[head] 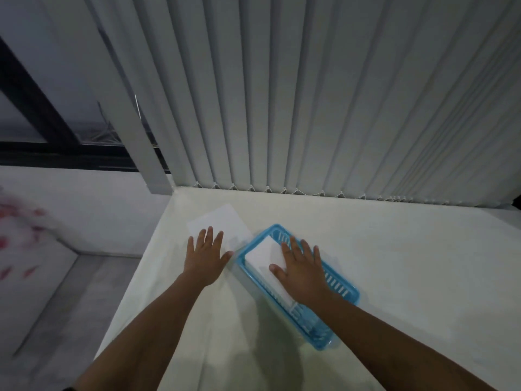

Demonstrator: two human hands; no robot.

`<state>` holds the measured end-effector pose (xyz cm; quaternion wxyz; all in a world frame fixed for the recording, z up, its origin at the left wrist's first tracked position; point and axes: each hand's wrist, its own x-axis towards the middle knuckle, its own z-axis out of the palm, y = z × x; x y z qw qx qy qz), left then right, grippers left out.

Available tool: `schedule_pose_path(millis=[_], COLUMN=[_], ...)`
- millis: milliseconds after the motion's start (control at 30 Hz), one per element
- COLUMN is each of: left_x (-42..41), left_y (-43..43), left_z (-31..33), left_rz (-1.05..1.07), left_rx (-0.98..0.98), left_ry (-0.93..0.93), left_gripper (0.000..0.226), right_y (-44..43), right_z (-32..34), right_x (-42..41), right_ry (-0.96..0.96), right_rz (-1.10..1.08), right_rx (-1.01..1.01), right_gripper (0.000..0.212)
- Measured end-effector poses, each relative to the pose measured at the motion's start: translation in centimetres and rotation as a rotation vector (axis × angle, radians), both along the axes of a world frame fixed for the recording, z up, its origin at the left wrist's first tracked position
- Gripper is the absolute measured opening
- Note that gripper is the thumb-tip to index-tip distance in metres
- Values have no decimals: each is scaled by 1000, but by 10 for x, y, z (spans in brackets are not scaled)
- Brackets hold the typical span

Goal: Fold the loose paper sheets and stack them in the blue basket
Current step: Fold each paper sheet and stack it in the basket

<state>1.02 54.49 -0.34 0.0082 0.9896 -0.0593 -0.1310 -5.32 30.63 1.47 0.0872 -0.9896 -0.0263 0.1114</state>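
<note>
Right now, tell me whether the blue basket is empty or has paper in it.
Not empty: white paper lies inside the blue basket, with the right hand pressing flat on it.

Folded white paper [260,253] in blue basket [342,299]; loose sheet [222,224] (flat) beside it

Off-white table [394,263], plain matte top, far edge against vertical blinds [310,94]. Two items directly on it: a flat white paper sheet [222,224] near the left edge, and a blue basket [241,259] with slotted walls just to its right, set diagonally. Can't tell whether sheet and basket touch.
</note>
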Motion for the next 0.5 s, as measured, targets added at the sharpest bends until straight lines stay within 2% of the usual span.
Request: schedule_pose_path(millis=[100,500], left_x=[4,79], left_y=[11,64], left_z=[4,-5], left_rz=[48,246], left_rx=[7,-175], left_ry=[28,90], left_gripper=[69,63], right_y=[16,100], right_z=[3,-9], right_x=[29,170], right_ry=[26,135], right_rz=[80,217], right_rx=[0,-78], right_gripper=[72,63])
